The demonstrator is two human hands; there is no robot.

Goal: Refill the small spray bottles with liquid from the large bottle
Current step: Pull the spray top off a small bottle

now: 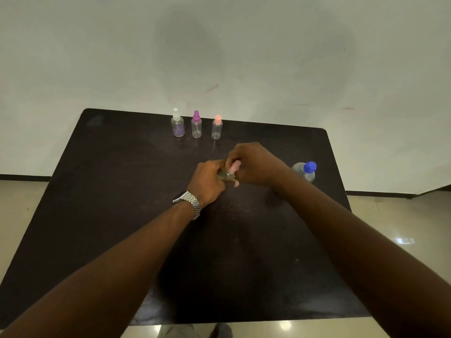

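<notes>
Both hands meet over the middle of the dark counter [109, 191], and everything sits relative to the small spray bottle [227, 175] caught between them. The left hand [207, 179] is wrapped shut around its clear body, while the right hand [256, 164] has its fingers [235, 162] pinched closed on the pink spray top [234, 166]. The bottle's long axis runs tilted, neck pointing up and away toward the right hand, so a twist about that axis looks like the move in hand; whether the top is coming off or going on, I cannot tell. Just right of the held bottle, beyond the right wrist, stands the large bottle [305, 172] with its blue cap [310, 166] on, so the right hand is plainly the nearer one for fetching it. Farther back from the held bottle, three more wait in a row: white-topped bottle [177, 124], purple-topped bottle [196, 125], peach-topped bottle [217, 128], all upright, all capped.
</notes>
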